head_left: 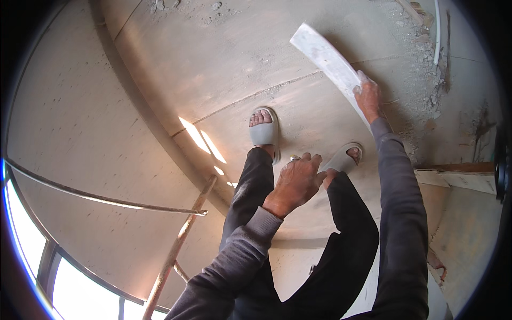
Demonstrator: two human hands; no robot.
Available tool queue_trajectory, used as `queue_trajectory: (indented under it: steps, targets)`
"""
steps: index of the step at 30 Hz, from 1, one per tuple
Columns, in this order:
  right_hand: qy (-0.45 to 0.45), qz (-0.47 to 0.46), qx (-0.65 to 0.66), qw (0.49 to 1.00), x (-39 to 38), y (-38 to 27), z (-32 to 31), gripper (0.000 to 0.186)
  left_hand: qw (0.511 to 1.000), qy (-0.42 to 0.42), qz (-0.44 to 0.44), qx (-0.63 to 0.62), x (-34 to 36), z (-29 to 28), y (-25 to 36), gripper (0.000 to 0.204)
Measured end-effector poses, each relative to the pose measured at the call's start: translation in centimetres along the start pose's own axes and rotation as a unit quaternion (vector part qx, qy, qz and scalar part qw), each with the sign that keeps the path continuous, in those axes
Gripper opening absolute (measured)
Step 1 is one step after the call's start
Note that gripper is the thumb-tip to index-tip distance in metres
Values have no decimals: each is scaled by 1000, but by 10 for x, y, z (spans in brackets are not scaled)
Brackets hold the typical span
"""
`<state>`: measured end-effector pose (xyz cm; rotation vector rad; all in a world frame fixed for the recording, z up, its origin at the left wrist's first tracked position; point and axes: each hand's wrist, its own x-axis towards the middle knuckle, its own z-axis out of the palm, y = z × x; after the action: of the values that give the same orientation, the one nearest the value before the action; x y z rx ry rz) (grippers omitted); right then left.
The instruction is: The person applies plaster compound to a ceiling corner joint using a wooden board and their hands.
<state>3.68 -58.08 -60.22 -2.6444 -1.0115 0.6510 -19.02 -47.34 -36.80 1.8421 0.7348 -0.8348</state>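
Note:
My right hand (369, 97) grips the edge of a long, flat white board (325, 60), which is smeared and dusty. The board slants up and to the left from the hand over the floor, and its near end passes behind my right forearm. My left hand (295, 184) is held in front of my legs, above the floor between my feet. Its fingers are curled in, and a small pale and yellowish bit (294, 158) shows at the knuckles. What the left fingers close on is mostly hidden.
My feet in grey slides (265, 130) stand on the dusty floor (224, 80). Rubble and dust (429, 80) lie along the right, near a white pipe (438, 32). To the left are a wall (80, 117), a metal pole (178, 245), a thin rod (106, 198) and bright windows (80, 290).

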Motion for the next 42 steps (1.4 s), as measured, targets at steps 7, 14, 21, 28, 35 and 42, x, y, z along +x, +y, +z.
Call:
queue_trajectory:
  steps: [7,14,21,28,35,42]
  targets:
    - [-18,93,-57,994,17,-14,7,45,1000,2,-2,-27,-4,-14,-11,35]
    - [95,199,7,975,27,43,-73,55,998,38,16,-55,-5,-25,-26,35]
    - [-35,51,165,984,15,-2,-153,54,987,133,29,-88,-11,-46,-47,31]
    - [-73,121,95,985,-66,3,-176,46,974,151,42,-165,-31,-66,-76,28]
    - [-63,160,-52,984,-125,19,-149,42,960,193,33,-203,-39,-96,-91,26]
    - [-125,102,-112,981,-76,-2,-121,40,971,211,30,-111,-49,-151,-58,26]
